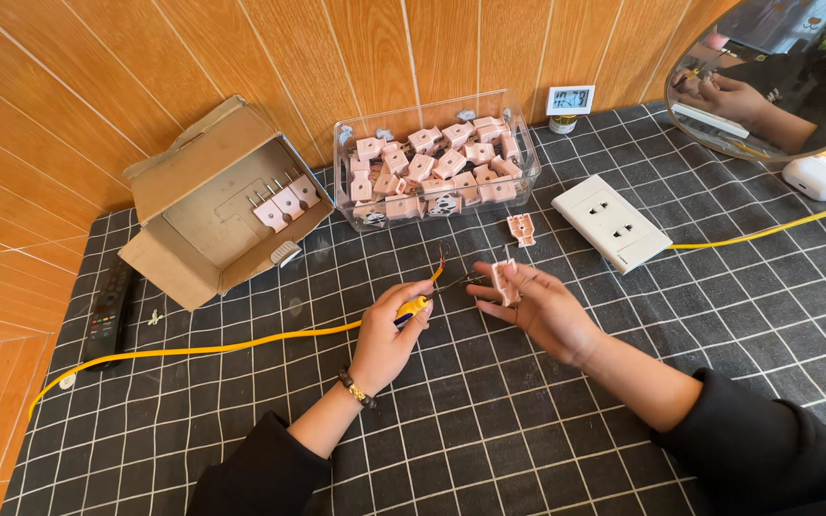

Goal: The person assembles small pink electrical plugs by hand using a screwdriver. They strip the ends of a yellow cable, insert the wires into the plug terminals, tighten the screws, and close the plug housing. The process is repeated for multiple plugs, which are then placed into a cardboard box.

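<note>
My left hand [389, 334] is closed around the end of a yellow cable [241, 345], whose bare red and dark wire tips [442, 260] stick up past my fingers. A blue-and-yellow tool handle [411, 310] also shows in that grip. My right hand [539, 308] holds a pink plug half [503, 281] close to the wire tips. Another pink plug part [521, 229] lies on the black checked tablecloth [489, 420] just beyond my hands.
A clear plastic box [437, 161] with several pink plugs stands at the back. An open cardboard box [217, 205] with three plugs lies left. A white wall socket [611, 222] with a yellow lead sits right, a remote control [110, 311] far left, a round mirror [776, 76] top right.
</note>
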